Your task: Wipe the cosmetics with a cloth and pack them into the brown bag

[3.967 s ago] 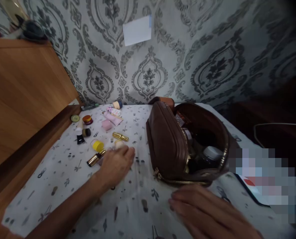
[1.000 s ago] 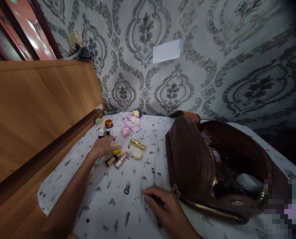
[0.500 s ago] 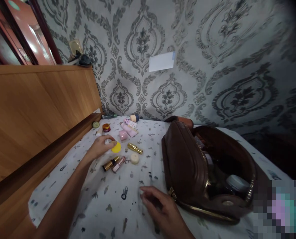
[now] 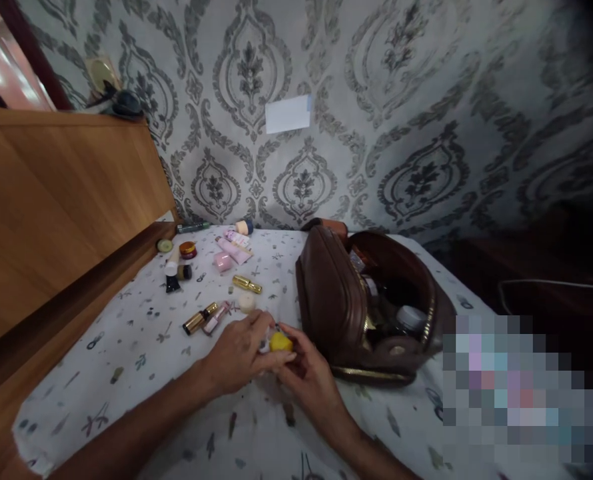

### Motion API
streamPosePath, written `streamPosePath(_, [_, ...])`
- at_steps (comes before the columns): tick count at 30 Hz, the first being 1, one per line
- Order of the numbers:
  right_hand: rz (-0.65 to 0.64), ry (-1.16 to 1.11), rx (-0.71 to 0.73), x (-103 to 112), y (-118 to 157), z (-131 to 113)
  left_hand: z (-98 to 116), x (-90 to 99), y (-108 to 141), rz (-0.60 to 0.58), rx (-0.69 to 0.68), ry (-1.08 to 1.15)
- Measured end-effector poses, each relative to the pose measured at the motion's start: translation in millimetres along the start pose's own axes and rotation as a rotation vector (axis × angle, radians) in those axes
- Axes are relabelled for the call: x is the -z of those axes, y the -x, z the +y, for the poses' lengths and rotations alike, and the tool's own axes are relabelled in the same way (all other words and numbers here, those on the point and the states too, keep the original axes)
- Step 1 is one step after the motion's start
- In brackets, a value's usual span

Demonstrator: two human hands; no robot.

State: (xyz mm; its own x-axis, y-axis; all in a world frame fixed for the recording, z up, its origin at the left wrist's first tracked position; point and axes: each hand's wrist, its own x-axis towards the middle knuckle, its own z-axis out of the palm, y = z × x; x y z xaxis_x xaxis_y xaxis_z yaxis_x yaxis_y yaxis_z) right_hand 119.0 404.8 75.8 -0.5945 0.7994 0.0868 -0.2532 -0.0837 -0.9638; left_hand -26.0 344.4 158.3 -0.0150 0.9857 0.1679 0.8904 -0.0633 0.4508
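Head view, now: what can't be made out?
- Yellow item: head view, partly covered by the left hand and right hand; full shape unclear.
- Brown bag: head view, deeper contents lost behind its wall and in shadow.
- Patterned tube: head view, any lettering too small to read.
- Pixelated patch: head view, the mosaic hides whatever lies beneath.

We grip a yellow-and-clear container [image 4: 280,343]; right of our grip, a brown bag [image 4: 325,300]; beneath, white cloth [image 4: 136,333] with dark motifs; beyond, grey damask wallpaper [image 4: 356,143].
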Motion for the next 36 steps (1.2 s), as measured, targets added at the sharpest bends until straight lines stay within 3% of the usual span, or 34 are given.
streamPosePath(2, [-0.006, 0.011, -0.010, -1.9, 0.6, -4.4, -3.5, 0.8, 1.2, 0.071, -0.033, 0.023])
streamPosePath(5, [0.006, 0.044, -0.027, -3.9, 0.6, -9.2, -2.9, 3.2, 3.4, 0.277, -0.061, 0.065])
streamPosePath(7, [-0.007, 0.069, -0.022, -3.7, 0.2, -10.2, 1.1, 2.2, 4.7, 0.359, -0.153, 0.090])
streamPosePath(10, [-0.025, 0.171, 0.084, -1.8, -0.5, -9.0, 8.6, -6.7, 5.3, 0.276, -0.417, 0.040])
streamPosePath(12, [-0.011, 0.260, 0.158, -0.9, -0.5, -7.2, 11.7, -15.3, 4.9, 0.201, -0.497, -0.010])
streamPosePath(14, [0.009, 0.314, 0.183, -1.2, 0.3, -5.4, 12.5, -21.7, 4.4, 0.179, -0.436, 0.025])
streamPosePath(20, [-0.029, 0.420, 0.229, -2.5, 6.9, -6.5, 7.1, -18.3, 0.8, 0.105, -0.039, 0.371])
streamPosePath(27, [-0.162, 0.353, 0.399, -1.6, 15.0, -14.3, -10.0, -18.2, -13.1, -0.007, 0.432, 0.990])
streamPosePath(31, [-0.106, 0.301, 0.355, -1.7, 13.1, -14.4, -11.0, -21.5, -15.3, 0.003, 0.495, 1.118])
streamPosePath(36, [-0.018, 0.043, 0.101, -0.7, 6.5, -8.1, -7.1, -21.1, -10.2, 0.131, 0.365, 0.980])
